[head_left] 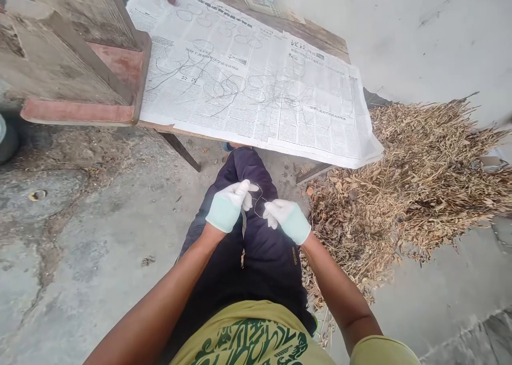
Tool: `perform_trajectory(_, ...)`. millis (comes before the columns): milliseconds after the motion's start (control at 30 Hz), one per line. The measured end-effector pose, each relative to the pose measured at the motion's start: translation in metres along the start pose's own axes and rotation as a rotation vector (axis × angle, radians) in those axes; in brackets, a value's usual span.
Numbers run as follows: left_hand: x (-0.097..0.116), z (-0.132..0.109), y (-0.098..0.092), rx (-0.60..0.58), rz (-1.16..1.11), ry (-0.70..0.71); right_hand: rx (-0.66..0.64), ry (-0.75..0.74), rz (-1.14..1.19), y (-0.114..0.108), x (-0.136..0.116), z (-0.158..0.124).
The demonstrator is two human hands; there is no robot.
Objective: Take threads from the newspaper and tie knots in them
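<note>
Both my hands wear white gloves and meet over my lap, above dark trousers. My left hand is closed in a pinch on one end of a thin wire loop. My right hand pinches the other side of the same small loop. The wire curves between the two sets of fingertips. A thin pale strand hangs down below my left hand.
A low wooden table stands ahead, covered by a newspaper with several wire rings and tangled wire on it. A wooden box with a red rim sits at the left. Dry straw is piled at the right on cracked concrete floor.
</note>
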State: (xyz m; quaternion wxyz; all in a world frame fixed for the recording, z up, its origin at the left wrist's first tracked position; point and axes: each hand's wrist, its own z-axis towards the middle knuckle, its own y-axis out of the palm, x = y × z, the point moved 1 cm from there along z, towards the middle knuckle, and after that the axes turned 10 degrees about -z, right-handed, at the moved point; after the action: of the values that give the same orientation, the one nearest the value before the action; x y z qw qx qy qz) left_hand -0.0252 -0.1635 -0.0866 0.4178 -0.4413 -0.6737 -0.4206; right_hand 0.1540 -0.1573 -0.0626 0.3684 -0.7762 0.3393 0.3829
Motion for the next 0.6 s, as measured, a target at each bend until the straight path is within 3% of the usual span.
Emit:
perform_trajectory(167, 0.004, 0.003, -0.002, -0.016, 0.007, 0.019, 0.161, -0.012, -0.107, 0.000, 0.004, -0.001)
perform_trajectory(300, -0.014, 0.004, -0.012, 0.031, -0.015, -0.039, 0.265, -0.174, -0.316, -0.015, -0.011, -0.001)
perform_trajectory(467, -0.062, 0.002, -0.021, 0.012, 0.000, -0.176, 0.337, -0.326, -0.462, -0.058, -0.062, 0.019)
perform_trajectory(600, -0.101, -0.002, -0.016, -0.049, 0.036, -0.251, 0.365, -0.302, -0.479, -0.099, -0.122, 0.067)
